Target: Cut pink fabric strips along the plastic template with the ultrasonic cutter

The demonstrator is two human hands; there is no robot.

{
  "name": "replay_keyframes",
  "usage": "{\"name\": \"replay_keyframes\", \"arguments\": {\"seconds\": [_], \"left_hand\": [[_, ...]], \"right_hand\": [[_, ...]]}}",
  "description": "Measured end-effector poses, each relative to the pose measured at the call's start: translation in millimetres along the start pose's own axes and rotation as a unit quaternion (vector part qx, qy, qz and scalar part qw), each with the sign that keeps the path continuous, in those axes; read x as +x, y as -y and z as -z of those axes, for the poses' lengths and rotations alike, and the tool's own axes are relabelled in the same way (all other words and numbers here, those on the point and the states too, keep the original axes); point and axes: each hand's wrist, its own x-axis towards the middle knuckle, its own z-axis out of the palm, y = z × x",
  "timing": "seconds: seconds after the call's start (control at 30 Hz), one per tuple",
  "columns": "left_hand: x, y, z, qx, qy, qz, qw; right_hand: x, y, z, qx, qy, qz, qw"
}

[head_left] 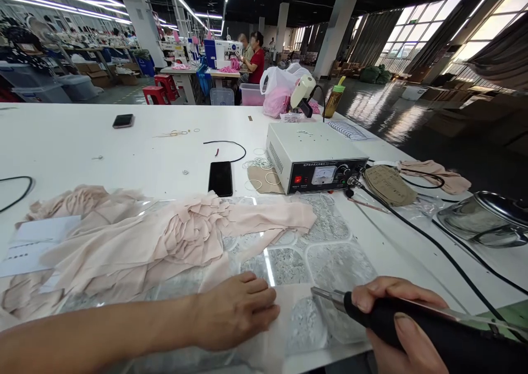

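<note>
My left hand (237,311) rests palm down on a thin, pale pink fabric strip (274,327). Its fingers are curled together on the cloth, and the fingertips are partly hidden. In my right hand (406,319) is a black-handled ultrasonic hand tool (429,324), wrapped by the fingers. Its slim metal tip points left, close to the strip's right edge; whether it touches cannot be made out. Beneath lies a clear, patterned plastic mat (338,264). Beyond my left hand spreads a loose pile of pale pink fabric pieces (190,231).
A white control box (330,162) stands ahead, its black cable (437,242) running toward my right side. Near it lie a phone (220,179) and rubber bands. A glass-like lidded pot (490,217) sits far right. Printed paper (39,242) lies left. Two people work farther back.
</note>
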Motion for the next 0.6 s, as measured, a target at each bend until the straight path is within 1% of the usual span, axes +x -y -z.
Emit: {"name": "replay_keyframes", "arguments": {"seconds": [0.07,0.13,0.23,0.33,0.4,0.53,0.6], "left_hand": [[3.4,5.5,3.9,0.004,0.008,-0.015,1.000],[6.6,5.5,6.2,0.002,0.006,-0.019,1.000],[8.6,-4.5,4.3,-0.016,-0.012,-0.012,1.000],[7.5,-11.2,0.6,-0.027,-0.017,-0.016,0.999],[7.0,-4.8,1.9,-0.015,-0.008,-0.038,0.999],[11.8,25.7,15.8,0.017,0.037,-0.144,0.989],[16.5,34.4,21.8,0.017,0.056,-0.145,0.988]], "right_hand": [[3.0,4.3,0.8,-0.011,-0.001,0.001,1.000],[3.9,5.3,1.9,-0.009,-0.004,0.001,1.000],[2.1,1.5,3.9,0.012,0.001,0.002,1.000],[0.7,-2.1,6.6,0.025,0.006,0.001,1.000],[1.6,-1.4,8.5,0.015,0.010,-0.006,1.000],[4.3,4.5,11.8,-0.008,0.022,-0.016,1.000],[4.3,6.6,13.4,-0.004,0.024,-0.017,1.000]]}}
